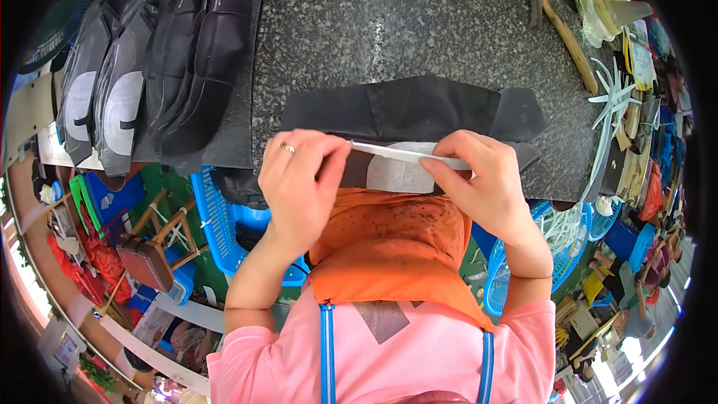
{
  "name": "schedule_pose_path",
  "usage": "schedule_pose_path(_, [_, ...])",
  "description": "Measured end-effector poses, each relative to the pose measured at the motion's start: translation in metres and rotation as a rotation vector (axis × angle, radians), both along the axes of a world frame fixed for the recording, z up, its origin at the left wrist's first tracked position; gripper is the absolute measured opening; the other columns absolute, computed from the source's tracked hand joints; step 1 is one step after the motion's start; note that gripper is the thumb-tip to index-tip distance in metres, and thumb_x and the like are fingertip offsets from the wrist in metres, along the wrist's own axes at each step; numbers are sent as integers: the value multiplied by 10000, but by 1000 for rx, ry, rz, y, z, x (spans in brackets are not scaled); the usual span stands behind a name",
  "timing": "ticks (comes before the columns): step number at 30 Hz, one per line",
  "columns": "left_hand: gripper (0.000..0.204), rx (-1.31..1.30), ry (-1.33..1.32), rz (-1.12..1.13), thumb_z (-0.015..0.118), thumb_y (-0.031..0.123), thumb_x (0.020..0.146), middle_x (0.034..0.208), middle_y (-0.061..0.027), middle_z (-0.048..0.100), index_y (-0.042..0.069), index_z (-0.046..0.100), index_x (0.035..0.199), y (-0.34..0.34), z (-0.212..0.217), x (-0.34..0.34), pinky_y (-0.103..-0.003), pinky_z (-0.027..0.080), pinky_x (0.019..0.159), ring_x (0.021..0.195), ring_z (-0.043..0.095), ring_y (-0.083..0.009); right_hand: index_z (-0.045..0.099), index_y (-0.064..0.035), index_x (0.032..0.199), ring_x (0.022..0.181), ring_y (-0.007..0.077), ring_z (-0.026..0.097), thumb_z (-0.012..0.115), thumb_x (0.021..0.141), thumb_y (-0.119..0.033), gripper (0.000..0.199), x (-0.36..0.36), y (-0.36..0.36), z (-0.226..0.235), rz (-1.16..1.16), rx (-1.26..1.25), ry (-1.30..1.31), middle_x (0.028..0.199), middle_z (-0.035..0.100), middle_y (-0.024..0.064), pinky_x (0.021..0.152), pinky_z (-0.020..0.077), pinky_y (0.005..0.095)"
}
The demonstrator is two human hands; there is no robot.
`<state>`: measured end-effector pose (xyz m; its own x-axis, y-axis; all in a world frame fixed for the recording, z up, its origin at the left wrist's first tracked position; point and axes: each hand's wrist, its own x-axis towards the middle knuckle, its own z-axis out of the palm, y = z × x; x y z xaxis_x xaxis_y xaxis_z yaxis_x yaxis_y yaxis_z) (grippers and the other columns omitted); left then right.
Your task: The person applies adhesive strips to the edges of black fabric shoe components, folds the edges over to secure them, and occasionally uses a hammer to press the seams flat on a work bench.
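A narrow white strip is stretched between my two hands, just above the front edge of the stone-topped table. My left hand, with a ring on one finger, pinches its left end. Thumb and fingers of my right hand are closed on the right end. Beneath the strip lies a dark, leather-like shaped piece, its wide upper part flat on the stone. A pale grey oval patch shows on the near part, below the strip. My hands partly cover that near part.
Stacks of similar dark pieces lie at the left, some with pale patches. A hammer rests at the far right, near a bundle of loose white strips. Blue baskets stand below the table on both sides; a wooden stool is lower left.
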<state>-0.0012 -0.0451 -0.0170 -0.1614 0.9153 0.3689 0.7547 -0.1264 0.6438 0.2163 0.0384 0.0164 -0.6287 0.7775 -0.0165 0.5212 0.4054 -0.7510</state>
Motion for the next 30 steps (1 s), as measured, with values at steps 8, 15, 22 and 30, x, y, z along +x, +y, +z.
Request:
schedule_pose_path(8, [459, -133, 420, 217, 838, 266, 722, 1117, -91, 535, 119, 612, 1093, 19, -4, -20, -465, 374, 898, 1073, 495, -322, 639, 14, 815, 625, 225, 641, 733, 830, -70, 127, 2, 1, 5, -52, -129, -106, 735, 628, 111, 556, 508, 307])
schedule_pose_path(15, [476, 31, 289, -292, 746, 147, 804, 1210, -116, 557, -33, 644, 1232, -13, -34, 4, -452, 532, 945, 1118, 579, -320, 644, 15, 818, 604, 227, 627, 711, 853, -95, 134, 5, 7, 6, -66, -170, -73, 720, 626, 119, 571, 485, 311])
schedule_pose_path(22, [613, -7, 264, -334, 786, 87, 752, 1303, -152, 527, -42, 569, 1311, -12, -34, 3, -464, 483, 1012, 1174, 558, -354, 641, 5, 785, 628, 311, 664, 705, 854, -164, 193, 20, 22, 17, -142, -216, -214, 714, 645, 154, 568, 514, 365])
schedule_pose_path(30, [705, 56, 121, -251, 812, 91, 756, 1378, -180, 494, -54, 495, 1369, -15, -40, 3, -412, 501, 969, 1189, 557, -352, 633, 5, 795, 620, 299, 650, 712, 846, -150, 181, 18, 17, 23, -166, -246, -79, 699, 628, 139, 563, 517, 349])
